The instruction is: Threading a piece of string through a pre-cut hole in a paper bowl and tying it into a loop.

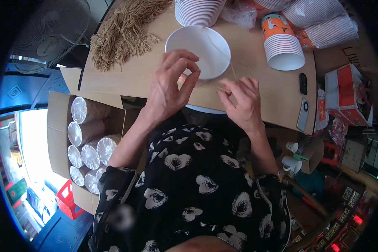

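Observation:
A large paper tub [212,48] with a white inside lies tipped on the table, its open mouth facing me. A thin tan string [234,72] crosses its mouth and runs toward my right hand [242,101]. The thumb and forefinger of that hand are pinched on the string by the tub's lower right. My left hand [173,80] is at the tub's lower left rim, thumb and forefinger curled together; whatever they hold is too small to make out. A bundle of tan strings [122,31] lies at the back left.
Nested paper tubs [198,12] stand behind. More orange-patterned tubs [281,46] lie at right, near bagged stacks [319,25]. A black object [303,84] and a silver object [302,114] lie by the table's right edge. A carton [59,130] of wrapped stacks stands left, below a fan [50,46].

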`<state>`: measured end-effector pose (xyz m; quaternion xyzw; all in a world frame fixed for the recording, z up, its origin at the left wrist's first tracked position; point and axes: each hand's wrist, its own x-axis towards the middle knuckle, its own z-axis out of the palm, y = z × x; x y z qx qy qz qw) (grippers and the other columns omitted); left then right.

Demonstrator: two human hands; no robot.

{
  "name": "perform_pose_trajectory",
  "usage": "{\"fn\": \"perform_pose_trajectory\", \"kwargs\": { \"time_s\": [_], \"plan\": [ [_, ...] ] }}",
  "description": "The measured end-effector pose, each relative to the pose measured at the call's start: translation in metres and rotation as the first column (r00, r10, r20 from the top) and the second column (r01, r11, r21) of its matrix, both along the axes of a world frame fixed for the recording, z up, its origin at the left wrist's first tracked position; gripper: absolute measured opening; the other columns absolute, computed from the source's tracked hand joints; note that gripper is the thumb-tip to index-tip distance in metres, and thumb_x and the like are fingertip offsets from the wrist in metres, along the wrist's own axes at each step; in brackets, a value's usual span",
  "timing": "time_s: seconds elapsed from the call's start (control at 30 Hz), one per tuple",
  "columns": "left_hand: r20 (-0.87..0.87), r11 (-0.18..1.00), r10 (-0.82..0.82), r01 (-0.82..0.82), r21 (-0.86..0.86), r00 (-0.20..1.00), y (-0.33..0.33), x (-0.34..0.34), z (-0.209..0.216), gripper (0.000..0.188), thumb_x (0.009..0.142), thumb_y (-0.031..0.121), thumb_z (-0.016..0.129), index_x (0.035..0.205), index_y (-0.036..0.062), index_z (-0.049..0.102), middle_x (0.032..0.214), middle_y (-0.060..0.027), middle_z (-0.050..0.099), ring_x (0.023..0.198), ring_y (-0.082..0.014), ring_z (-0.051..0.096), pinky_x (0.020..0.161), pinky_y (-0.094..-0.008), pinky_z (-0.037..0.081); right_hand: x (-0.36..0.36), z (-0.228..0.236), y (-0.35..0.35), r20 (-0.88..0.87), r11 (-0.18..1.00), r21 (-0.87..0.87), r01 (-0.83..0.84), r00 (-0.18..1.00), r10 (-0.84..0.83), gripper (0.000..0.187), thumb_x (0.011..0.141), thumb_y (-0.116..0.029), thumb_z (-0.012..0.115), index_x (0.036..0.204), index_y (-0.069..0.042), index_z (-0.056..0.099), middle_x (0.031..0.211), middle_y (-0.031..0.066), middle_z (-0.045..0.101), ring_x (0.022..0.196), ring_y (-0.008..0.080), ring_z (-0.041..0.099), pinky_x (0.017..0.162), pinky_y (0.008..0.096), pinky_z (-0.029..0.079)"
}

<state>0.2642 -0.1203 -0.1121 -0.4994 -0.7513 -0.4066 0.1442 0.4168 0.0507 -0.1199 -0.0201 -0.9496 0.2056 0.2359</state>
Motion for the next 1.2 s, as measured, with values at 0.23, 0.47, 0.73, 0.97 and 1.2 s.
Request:
{"fn": "perform_pose_trajectory", "kwargs": {
  "time_s": [0.23, 0.47, 0.73, 0.97, 1.2],
  "plan": [
    [0.797, 0.926, -0.376, 0.2, 0.319, 0.473, -0.001, 0.005, -0.001, 0.015, 0.106, 0.017, 0.048, 0.11, 0.0024, 0.047, 0.112, -0.0162, 0.069, 0.097, -0.0197, 0.07, 0.062, -0.0248, 0.056, -0.006, 0.015, 0.004, -0.049, 0.991, 0.132, -0.025, 0.998, 0.032, 0.035, 0.078, -0.008, 0.076, 0.112, -0.01, 0.067, 0.083, 0.0029, 0.063, 0.091, 0.0215, 0.059, 0.089, 0.0457, 0.038],
    [0.897, 0.886, -0.439, 0.183, 0.426, 0.041, 0.002, -0.009, 0.007, 0.029, 0.108, 0.03, 0.044, 0.118, 0.0031, 0.046, 0.113, -0.0157, 0.069, 0.106, -0.0201, 0.069, 0.061, -0.0213, 0.053, -0.022, 0.037, -0.002, -0.067, 0.999, 0.047, -0.003, 0.998, 0.006, 0.028, 0.082, -0.005, 0.072, 0.109, -0.007, 0.067, 0.087, 0.0077, 0.065, 0.084, 0.024, 0.062, 0.079, 0.04, 0.047],
    [0.908, 0.903, -0.386, 0.269, 0.336, 0.161, 0.014, -0.006, -0.007, 0.027, 0.106, 0.027, 0.051, 0.11, 0.0008, 0.059, 0.096, -0.0071, 0.07, 0.088, -0.0144, 0.068, 0.066, -0.0215, 0.052, -0.063, 0.057, -0.005, -0.125, 0.92, -0.195, -0.339, 0.939, 0.32, 0.022, 0.089, 0.002, 0.062, 0.111, -0.003, 0.065, 0.091, 0.0121, 0.065, 0.084, 0.0267, 0.067, 0.072, 0.0373, 0.054],
    [0.882, 0.802, -0.453, 0.373, 0.466, -0.128, 0.01, -0.014, -0.012, 0.023, 0.103, 0.023, 0.058, 0.11, 0.0022, 0.064, 0.088, -0.0058, 0.07, 0.077, -0.01, 0.065, 0.063, -0.019, 0.049, -0.048, 0.048, 0.019, -0.056, 0.875, -0.462, -0.144, 0.99, 0.133, 0.026, 0.093, 0.005, 0.054, 0.117, 0.001, 0.063, 0.103, 0.0121, 0.07, 0.091, 0.0193, 0.07, 0.08, 0.032, 0.055],
    [0.866, 0.786, -0.477, 0.368, 0.497, -0.15, 0.012, -0.014, -0.01, 0.021, 0.1, 0.02, 0.062, 0.107, 0.001, 0.065, 0.089, -0.0076, 0.071, 0.072, -0.0095, 0.065, 0.061, -0.0192, 0.049, -0.028, 0.071, 0.006, 0.015, 0.95, -0.268, -0.16, 0.985, 0.171, 0.027, 0.085, 0.0, 0.07, 0.111, 0.001, 0.066, 0.101, 0.0157, 0.068, 0.088, 0.0292, 0.068, 0.077, 0.0353, 0.055]
  ]
}}
